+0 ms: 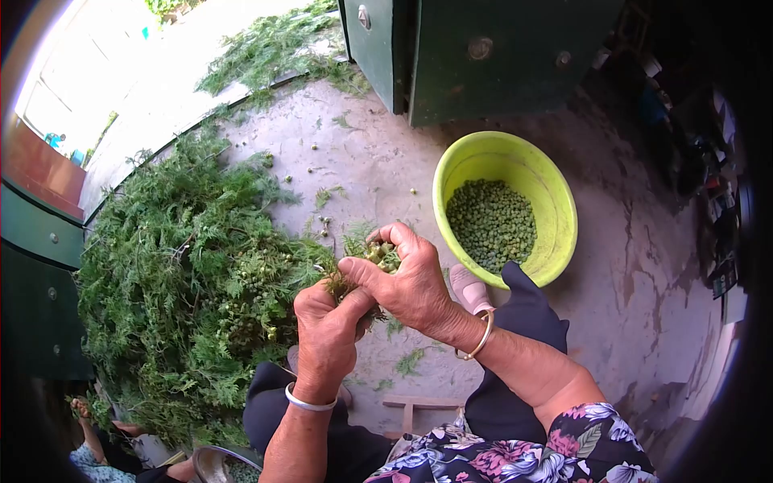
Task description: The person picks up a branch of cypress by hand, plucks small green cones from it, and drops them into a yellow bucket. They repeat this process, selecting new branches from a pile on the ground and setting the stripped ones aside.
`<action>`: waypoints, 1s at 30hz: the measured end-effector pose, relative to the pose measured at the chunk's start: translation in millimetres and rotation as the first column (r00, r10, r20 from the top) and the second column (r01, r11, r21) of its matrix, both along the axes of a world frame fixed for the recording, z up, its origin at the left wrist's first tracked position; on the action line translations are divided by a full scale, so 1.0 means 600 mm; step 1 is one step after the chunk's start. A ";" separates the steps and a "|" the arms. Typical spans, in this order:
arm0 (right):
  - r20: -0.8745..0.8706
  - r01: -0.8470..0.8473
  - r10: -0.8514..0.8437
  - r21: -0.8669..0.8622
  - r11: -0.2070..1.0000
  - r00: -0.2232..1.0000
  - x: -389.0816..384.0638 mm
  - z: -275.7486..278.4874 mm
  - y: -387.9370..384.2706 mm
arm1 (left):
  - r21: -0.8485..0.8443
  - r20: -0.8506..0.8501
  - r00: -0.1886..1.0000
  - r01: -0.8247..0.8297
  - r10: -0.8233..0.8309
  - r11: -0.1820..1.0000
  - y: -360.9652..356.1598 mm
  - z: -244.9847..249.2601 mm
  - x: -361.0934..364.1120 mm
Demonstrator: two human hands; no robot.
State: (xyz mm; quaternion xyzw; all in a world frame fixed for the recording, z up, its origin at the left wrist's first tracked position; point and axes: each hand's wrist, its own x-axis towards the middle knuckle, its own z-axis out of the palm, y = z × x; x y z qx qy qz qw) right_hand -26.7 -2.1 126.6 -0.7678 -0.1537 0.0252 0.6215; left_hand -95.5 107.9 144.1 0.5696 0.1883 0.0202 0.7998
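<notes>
Between my two hands is an evergreen sprig (377, 254) with feathery leaves and small pale-green cones. My left hand (326, 330) is closed, pinching its lower part. My right hand (412, 282) curls over the upper part, thumb and fingers round the cones; some of the sprig is hidden behind the fingers. Left of my hands lies a large heap of cut evergreen branches (193, 274), some bearing cones. To the right, beyond my right hand, a yellow-green plastic tub (558, 209) holds many small green cones (489, 224) and stands by my shoe (469, 288).
A dark green metal door (491, 64) stands behind the tub. More branches (270, 52) lie by the bright doorway. Loose cones and leaf bits dot the concrete floor (370, 153). At lower left are another person's hand (81, 408) and a metal basin (211, 465).
</notes>
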 end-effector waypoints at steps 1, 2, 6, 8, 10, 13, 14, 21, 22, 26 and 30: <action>-0.001 0.001 -0.001 -0.002 1.000 1.000 0.002 0.003 -0.002 | 0.018 -0.018 1.000 -0.003 0.003 1.000 -0.001 0.004 -0.001; -0.013 -0.001 0.001 -0.004 1.000 1.000 0.004 0.007 -0.005 | 0.016 -0.019 1.000 -0.003 0.003 1.000 -0.001 0.005 -0.002; -0.025 0.015 -0.016 -0.027 1.000 1.000 0.007 0.002 -0.005 | -0.003 -0.047 0.997 -0.063 0.063 0.998 -0.004 0.011 -0.003; -0.066 0.018 -0.020 -0.029 0.999 0.998 0.014 0.001 -0.007 | 0.027 -0.055 0.996 -0.071 0.073 0.997 -0.008 0.015 -0.006; 0.001 0.131 -0.132 0.050 0.990 0.991 0.035 -0.008 -0.005 | 0.100 -0.070 0.995 -0.062 0.069 0.993 -0.011 0.018 -0.012; -0.502 0.097 0.058 0.277 0.956 0.863 0.061 0.015 -0.032 | -0.024 -0.049 0.998 -0.033 0.032 0.999 0.001 0.023 -0.019; -0.553 0.071 0.132 0.330 0.941 0.823 0.056 0.011 -0.032 | -0.048 -0.059 0.998 -0.039 0.036 0.998 0.005 0.025 -0.019; -0.765 0.056 0.438 0.522 0.851 0.472 0.018 0.005 -0.029 | -0.294 -0.045 0.999 -0.038 0.025 0.955 0.035 0.020 -0.021; -0.745 -0.003 0.469 0.531 0.847 0.475 0.018 0.008 -0.027 | -0.298 -0.041 0.999 -0.029 0.018 0.954 0.035 0.020 -0.022; -0.661 -0.100 0.578 0.613 0.784 0.478 0.024 0.013 -0.040 | -0.278 -0.027 1.000 -0.020 0.013 0.960 0.029 0.010 -0.019; -0.629 -0.039 0.611 0.681 0.732 0.482 0.023 0.035 -0.045 | -0.258 -0.052 0.999 -0.021 0.008 0.966 0.023 0.006 -0.013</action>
